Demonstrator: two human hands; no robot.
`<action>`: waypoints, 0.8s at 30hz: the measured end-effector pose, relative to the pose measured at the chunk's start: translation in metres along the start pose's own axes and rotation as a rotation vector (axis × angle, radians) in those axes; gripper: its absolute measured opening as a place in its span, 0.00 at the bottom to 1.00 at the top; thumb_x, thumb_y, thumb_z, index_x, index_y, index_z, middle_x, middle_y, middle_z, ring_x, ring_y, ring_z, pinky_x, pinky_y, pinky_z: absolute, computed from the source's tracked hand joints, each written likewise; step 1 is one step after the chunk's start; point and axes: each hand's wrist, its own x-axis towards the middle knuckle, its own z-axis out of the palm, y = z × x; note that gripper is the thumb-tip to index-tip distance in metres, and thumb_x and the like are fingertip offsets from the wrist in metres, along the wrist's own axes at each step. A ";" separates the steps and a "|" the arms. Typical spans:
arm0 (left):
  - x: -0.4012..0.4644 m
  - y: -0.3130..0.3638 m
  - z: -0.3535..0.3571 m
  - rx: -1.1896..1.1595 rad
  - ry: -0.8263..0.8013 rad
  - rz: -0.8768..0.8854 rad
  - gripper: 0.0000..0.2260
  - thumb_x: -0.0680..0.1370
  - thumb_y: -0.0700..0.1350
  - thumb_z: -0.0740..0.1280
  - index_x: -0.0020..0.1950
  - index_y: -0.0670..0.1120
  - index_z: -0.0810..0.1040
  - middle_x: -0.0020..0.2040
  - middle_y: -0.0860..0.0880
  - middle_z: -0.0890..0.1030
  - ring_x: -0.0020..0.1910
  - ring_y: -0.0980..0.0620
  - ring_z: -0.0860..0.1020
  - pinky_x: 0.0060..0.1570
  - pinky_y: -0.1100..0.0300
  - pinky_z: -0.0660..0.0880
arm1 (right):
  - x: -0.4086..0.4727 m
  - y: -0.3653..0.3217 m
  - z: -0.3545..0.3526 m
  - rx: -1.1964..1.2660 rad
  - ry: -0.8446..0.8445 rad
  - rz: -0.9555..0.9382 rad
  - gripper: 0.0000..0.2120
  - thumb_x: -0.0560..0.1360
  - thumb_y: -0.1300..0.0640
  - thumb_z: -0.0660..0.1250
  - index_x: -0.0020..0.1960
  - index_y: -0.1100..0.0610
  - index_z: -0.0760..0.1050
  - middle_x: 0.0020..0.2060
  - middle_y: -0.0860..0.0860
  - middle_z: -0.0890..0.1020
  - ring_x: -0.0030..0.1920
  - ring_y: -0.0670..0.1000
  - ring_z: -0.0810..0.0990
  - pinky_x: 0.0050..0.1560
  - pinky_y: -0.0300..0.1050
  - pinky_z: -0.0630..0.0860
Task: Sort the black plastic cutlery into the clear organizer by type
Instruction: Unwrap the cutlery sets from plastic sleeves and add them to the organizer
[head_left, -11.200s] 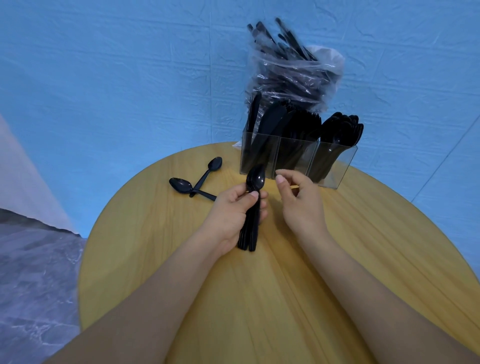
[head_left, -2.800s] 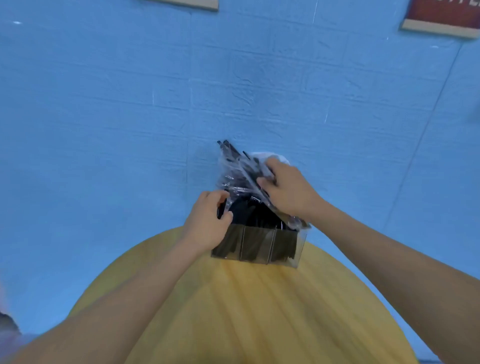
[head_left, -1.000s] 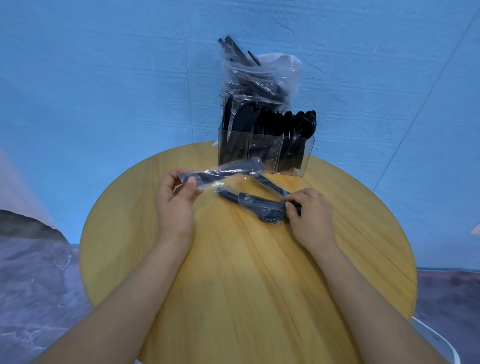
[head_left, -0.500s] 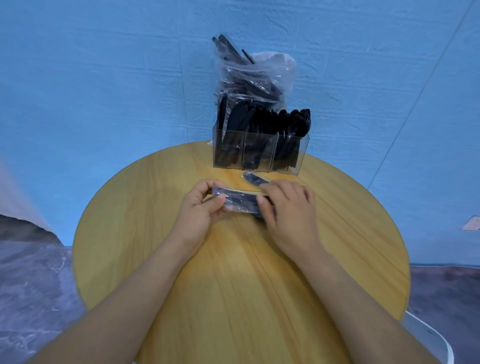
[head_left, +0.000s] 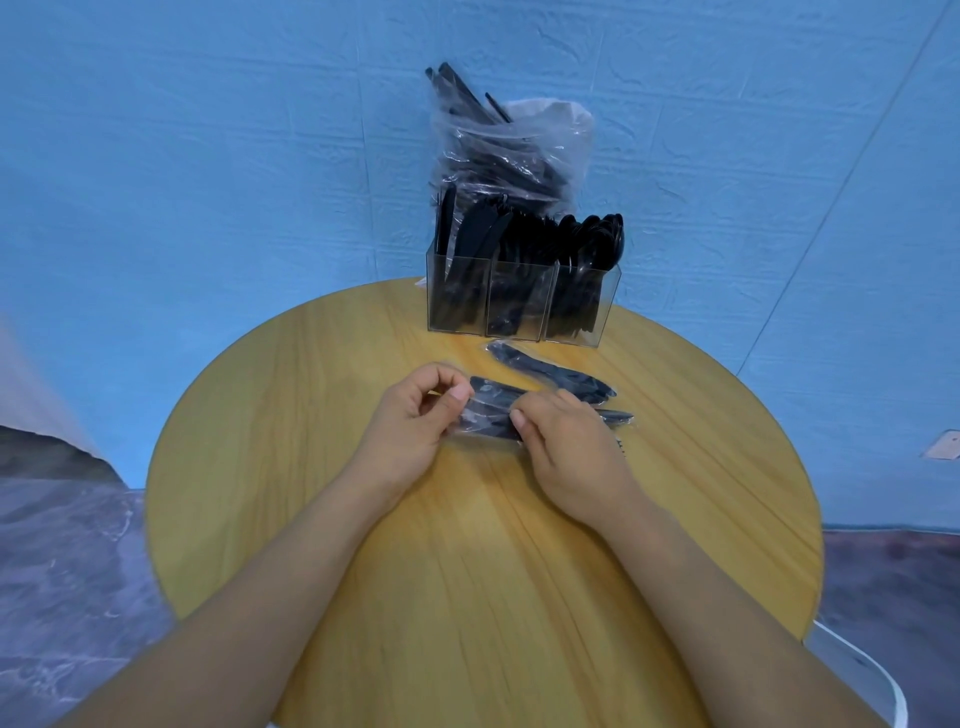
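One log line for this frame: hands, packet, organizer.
left hand: pinches wrapped cutlery packet | right hand: pinches same | second packet: on table | organizer: behind

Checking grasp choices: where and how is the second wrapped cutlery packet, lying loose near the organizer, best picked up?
Pinch the packet at mid-length, across its narrow width, coming from above. It lies flat and slanted on the table, apart from the organizer, so both long edges look reachable.

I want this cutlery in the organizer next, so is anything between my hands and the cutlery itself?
Yes. The clear wrapper encloses the black cutlery; the left hand and right hand pinch that film, not the cutlery. A second wrapped packet lies between them and the organizer.
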 end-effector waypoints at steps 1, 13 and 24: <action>0.000 0.000 0.000 -0.005 -0.004 0.000 0.07 0.79 0.38 0.62 0.43 0.46 0.75 0.39 0.51 0.76 0.37 0.58 0.73 0.38 0.69 0.72 | 0.000 0.000 0.000 0.010 -0.002 0.003 0.13 0.82 0.55 0.53 0.46 0.58 0.73 0.39 0.48 0.75 0.44 0.50 0.71 0.47 0.48 0.69; 0.001 0.000 -0.002 -0.288 0.006 -0.146 0.09 0.81 0.41 0.58 0.42 0.46 0.72 0.39 0.45 0.74 0.40 0.46 0.71 0.44 0.54 0.71 | 0.000 -0.004 0.003 -0.022 0.034 -0.035 0.13 0.82 0.55 0.53 0.42 0.55 0.70 0.35 0.45 0.71 0.39 0.49 0.69 0.43 0.47 0.68; -0.005 0.002 0.013 0.815 0.126 0.417 0.13 0.69 0.52 0.73 0.46 0.51 0.72 0.47 0.57 0.69 0.45 0.58 0.69 0.44 0.64 0.68 | 0.001 -0.003 0.003 -0.097 0.150 0.098 0.12 0.81 0.54 0.57 0.46 0.57 0.77 0.40 0.51 0.79 0.41 0.51 0.74 0.42 0.46 0.69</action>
